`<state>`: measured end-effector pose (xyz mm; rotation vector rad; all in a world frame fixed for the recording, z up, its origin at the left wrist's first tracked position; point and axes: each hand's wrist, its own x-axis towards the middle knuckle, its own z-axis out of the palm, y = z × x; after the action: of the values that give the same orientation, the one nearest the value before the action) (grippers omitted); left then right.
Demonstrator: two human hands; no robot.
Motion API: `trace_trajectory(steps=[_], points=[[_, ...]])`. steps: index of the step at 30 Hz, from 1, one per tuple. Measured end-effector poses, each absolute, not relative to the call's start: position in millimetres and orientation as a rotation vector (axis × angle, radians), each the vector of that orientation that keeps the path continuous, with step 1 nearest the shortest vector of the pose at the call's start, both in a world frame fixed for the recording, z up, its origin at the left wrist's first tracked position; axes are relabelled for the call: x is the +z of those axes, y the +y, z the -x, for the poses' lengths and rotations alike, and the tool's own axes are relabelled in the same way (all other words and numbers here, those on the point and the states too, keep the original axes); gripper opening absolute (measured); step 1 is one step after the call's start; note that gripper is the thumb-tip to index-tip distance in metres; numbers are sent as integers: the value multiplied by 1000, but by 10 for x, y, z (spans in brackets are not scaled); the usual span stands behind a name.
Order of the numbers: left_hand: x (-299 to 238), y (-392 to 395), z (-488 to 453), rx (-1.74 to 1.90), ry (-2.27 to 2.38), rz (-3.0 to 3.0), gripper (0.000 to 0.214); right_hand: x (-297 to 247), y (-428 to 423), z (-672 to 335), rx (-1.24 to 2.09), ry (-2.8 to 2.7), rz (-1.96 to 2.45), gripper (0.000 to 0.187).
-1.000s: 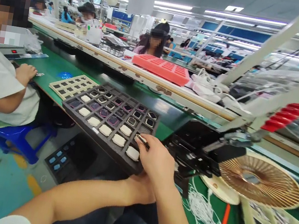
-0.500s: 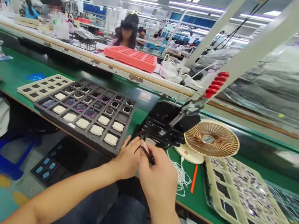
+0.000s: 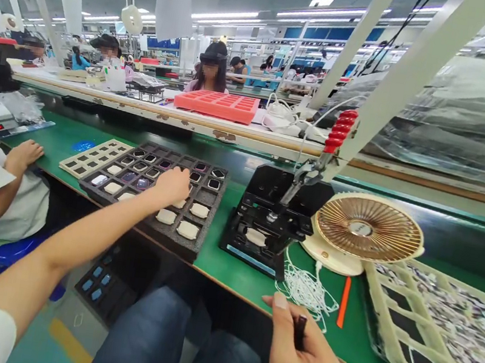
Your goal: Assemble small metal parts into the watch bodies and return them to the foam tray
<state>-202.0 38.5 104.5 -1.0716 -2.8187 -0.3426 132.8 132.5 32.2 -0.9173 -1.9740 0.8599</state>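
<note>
My left hand (image 3: 171, 187) reaches over a black foam tray (image 3: 194, 250), its fingers down among the pockets and hiding some of them. The tray holds several white pads (image 3: 187, 230) in its near rows and dark framed pieces (image 3: 143, 184) in the far rows. My right hand (image 3: 301, 362) is low at the bench's near edge, pinching a small dark piece (image 3: 300, 332) between thumb and fingers. A black press fixture (image 3: 261, 209) with a white pad (image 3: 256, 237) in it stands to the right of the tray, apart from both hands.
A desk fan (image 3: 368, 229), white cord (image 3: 308, 290) and an orange stick (image 3: 343, 302) lie on the green bench (image 3: 230, 284). A beige tray (image 3: 382, 345) of foil pieces is at right. A co-worker's hand (image 3: 23, 154) rests left, near a beige tray (image 3: 94, 158).
My hands have separated. The left has moved forward over the foam tray, and the right has dropped toward the near edge with the dark piece. The view has shifted, showing more of the bench.
</note>
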Motion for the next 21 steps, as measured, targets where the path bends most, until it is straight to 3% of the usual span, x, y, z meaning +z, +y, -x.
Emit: trace_trajectory(steps=[6,11,16,21], points=[[1016,811,2257,145,-3063,1146,40,202,1271,-1463,921,-1991,916,52],[1058,885,2296,261,-3068,1225,41,143,1258,-1494,974,-1995,927,52],[1099,665,2410,47,-3029,1368,39,72,1285,-1554,1026,-1974,951,51],[1048,444,2546,-465,-2951,1415,33,-59,1348,-1574,1193,-1844,985,51]])
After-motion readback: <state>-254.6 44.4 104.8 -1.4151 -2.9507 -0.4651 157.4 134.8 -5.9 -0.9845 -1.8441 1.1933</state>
